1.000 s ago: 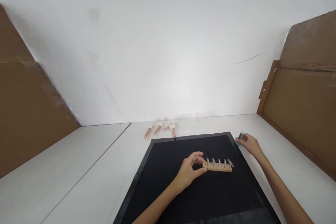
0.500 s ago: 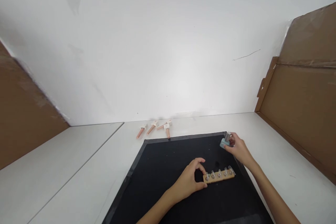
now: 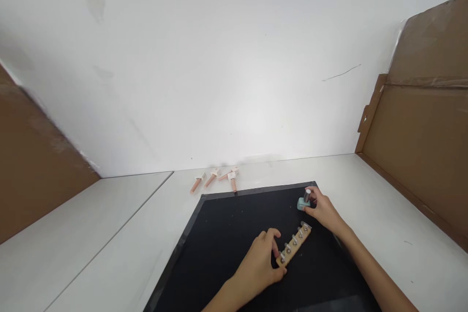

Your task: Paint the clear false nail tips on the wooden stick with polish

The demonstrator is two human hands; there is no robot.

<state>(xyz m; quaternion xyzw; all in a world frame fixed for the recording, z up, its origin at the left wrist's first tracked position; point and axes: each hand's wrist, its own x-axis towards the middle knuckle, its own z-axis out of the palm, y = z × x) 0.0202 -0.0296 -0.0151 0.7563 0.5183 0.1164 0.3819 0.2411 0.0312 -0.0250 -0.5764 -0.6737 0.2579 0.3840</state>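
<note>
My left hand [image 3: 260,262] pinches the near left end of a narrow light-wood strip [image 3: 292,249] between thumb and fingers. Along the strip stand several small clear pieces with silvery bases; their exact kind is hard to make out. The strip lies slanted on the black mat, its far end up and to the right. Near the mat's far right corner, my right hand [image 3: 321,208] is closed around a small light-blue bottle [image 3: 303,204] with a silver cap, which looks like a nail polish bottle. The bottle is upright, slightly tilted; whether it touches the mat I cannot tell.
The black mat [image 3: 219,234] covers the middle of the white table [image 3: 120,234]. Several small white bottles with pink caps [image 3: 215,178] lie just past its far left edge. A white wall rises behind, with brown cardboard panels [image 3: 424,122] at both sides.
My left hand has turned the wooden strip from nearly level to a steep slant, its right end swung away from me. My right hand has brought the bottle left and slightly nearer.
</note>
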